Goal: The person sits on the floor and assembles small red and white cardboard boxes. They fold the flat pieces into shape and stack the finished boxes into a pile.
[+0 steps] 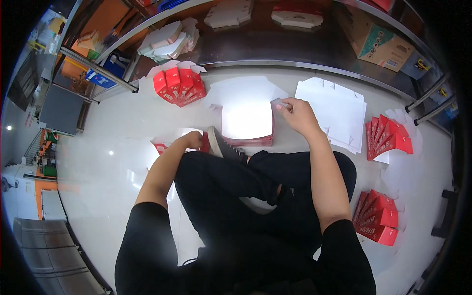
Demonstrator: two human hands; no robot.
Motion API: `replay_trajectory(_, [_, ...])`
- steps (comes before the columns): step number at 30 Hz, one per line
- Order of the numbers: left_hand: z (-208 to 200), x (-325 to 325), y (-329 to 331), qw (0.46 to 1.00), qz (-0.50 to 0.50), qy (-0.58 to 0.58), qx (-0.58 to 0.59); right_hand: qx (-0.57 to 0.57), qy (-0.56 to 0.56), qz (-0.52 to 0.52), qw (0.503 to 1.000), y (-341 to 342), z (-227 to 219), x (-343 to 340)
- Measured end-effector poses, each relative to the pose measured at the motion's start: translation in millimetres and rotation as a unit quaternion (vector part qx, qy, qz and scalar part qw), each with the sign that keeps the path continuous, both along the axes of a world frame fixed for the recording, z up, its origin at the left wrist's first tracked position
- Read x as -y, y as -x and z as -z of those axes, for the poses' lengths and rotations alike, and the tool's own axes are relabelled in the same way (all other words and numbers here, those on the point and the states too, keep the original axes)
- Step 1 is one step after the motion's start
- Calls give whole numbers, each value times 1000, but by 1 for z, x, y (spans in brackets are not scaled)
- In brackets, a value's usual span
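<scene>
In front of my crossed legs lies a pile of flat carton blanks (247, 118), white inside faces up and red edges showing at the near side. My right hand (299, 116) is closed in a pinch on a small side flap at the right edge of the top blank. To the left of my shoe, my left hand (193, 140) is closed at a red folded carton (162, 146). My forearm and knee hide part of that carton, and the exact grip is partly covered.
Fanned groups of red folded cartons stand at far left (180, 86), right (388, 136) and near right (377, 219). More white blanks (330, 113) lie right of my right hand. A low metal shelf (275, 44) at the back holds blanks and a brown cardboard box (381, 44).
</scene>
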State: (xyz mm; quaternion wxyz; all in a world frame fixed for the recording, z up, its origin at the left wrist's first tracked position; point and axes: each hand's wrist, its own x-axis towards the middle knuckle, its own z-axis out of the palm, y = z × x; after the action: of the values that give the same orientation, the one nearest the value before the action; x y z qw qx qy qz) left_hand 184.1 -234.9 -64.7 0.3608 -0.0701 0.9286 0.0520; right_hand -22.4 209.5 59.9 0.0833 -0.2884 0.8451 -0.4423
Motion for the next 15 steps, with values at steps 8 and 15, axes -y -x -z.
replay_trajectory(8, [-133, 1, 11, 871, -279, 194, -353, -8, 7, 19, 1000, 9, 1, -9])
replay_trajectory(15, [-307, -120, -39, 579, -185, -157, -778, 115, 125, 29, 985, 12, -18, -16])
